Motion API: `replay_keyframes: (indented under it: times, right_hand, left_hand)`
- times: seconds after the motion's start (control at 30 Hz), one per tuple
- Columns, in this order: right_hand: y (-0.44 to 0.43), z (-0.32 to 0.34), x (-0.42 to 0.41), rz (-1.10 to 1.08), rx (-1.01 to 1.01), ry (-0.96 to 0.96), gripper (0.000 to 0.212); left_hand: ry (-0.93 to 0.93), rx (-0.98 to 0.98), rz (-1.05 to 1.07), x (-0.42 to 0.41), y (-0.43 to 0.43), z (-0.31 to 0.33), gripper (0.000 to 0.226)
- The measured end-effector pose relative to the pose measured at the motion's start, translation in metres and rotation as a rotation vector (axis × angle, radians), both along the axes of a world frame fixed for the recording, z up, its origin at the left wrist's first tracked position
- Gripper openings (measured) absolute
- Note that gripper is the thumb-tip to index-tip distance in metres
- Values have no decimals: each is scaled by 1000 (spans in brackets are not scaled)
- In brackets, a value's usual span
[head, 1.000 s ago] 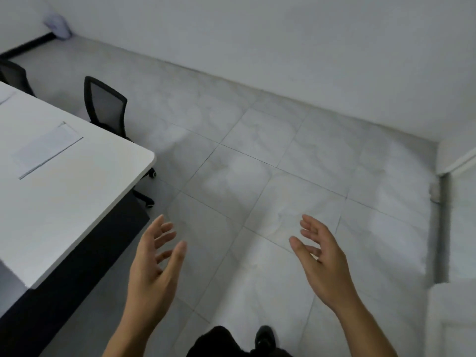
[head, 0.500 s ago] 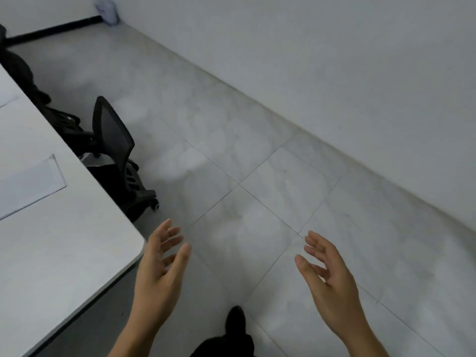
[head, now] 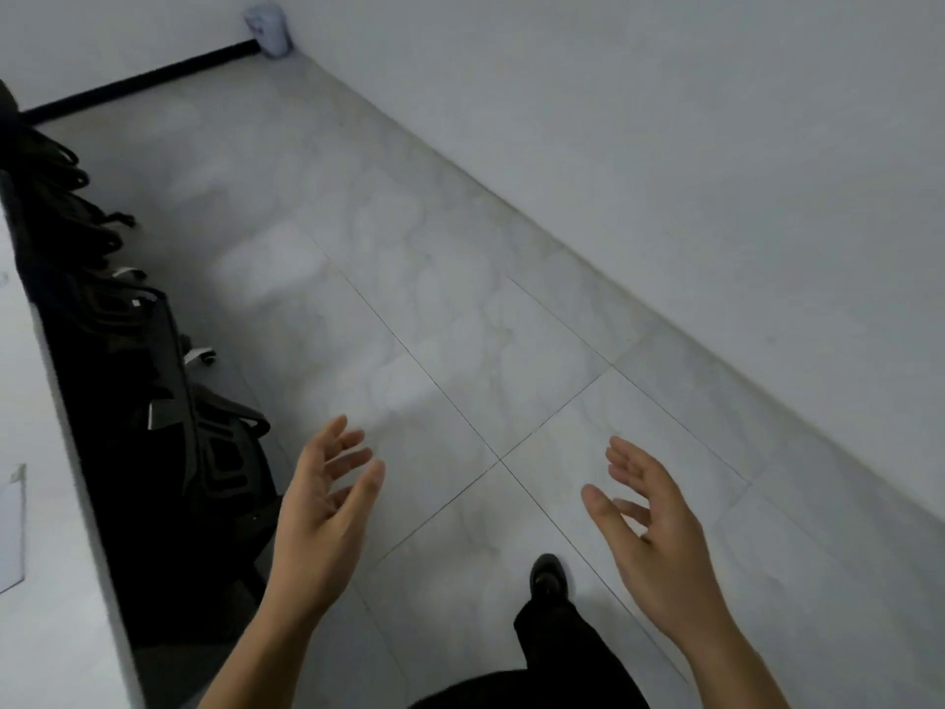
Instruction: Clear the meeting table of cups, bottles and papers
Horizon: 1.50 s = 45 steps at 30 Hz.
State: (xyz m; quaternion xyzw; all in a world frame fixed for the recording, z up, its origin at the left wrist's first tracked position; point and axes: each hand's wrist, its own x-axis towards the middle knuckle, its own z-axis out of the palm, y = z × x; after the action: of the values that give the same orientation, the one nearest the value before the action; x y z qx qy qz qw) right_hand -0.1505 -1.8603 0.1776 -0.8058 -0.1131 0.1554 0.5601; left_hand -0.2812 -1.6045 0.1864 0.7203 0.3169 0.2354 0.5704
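The white meeting table runs along the left edge of the head view. A sheet of paper lies on it at the far left, partly cut off by the frame. My left hand is held out over the floor, right of the table edge, fingers spread and empty. My right hand hovers further right, also empty with relaxed fingers. Both palms face each other. No cups or bottles show.
Black office chairs are tucked along the table's right side. A small white bin stands in the far corner. Grey tiled floor stretches ahead between the chairs and the white wall. My shoe steps forward.
The view has swung round the table corner; the table and paper have slid to the left edge, and the aisle beside the chairs now lies ahead. Both hands stay empty and spread.
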Motion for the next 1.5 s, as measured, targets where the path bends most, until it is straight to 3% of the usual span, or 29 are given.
replay_keyframes:
  times: [0.2, 0.5, 0.93, 1.2, 1.5]
  right_hand:
    - [128, 28, 174, 293, -64, -47, 53]
    - [376, 8, 317, 537, -66, -83, 50]
    - [718, 14, 467, 520, -16, 9, 49]
    - [957, -43, 566, 593, -31, 47, 49]
    - [1276, 18, 645, 850, 17, -41, 49]
  left_hand:
    - [-35, -24, 246, 96, 74, 22, 55]
    - [-110, -51, 590, 188, 251, -10, 52]
    - [-88, -29, 630, 340, 613, 18, 49]
    - [19, -43, 696, 430, 817, -28, 50]
    - [-5, -5, 926, 477, 1052, 21, 50]
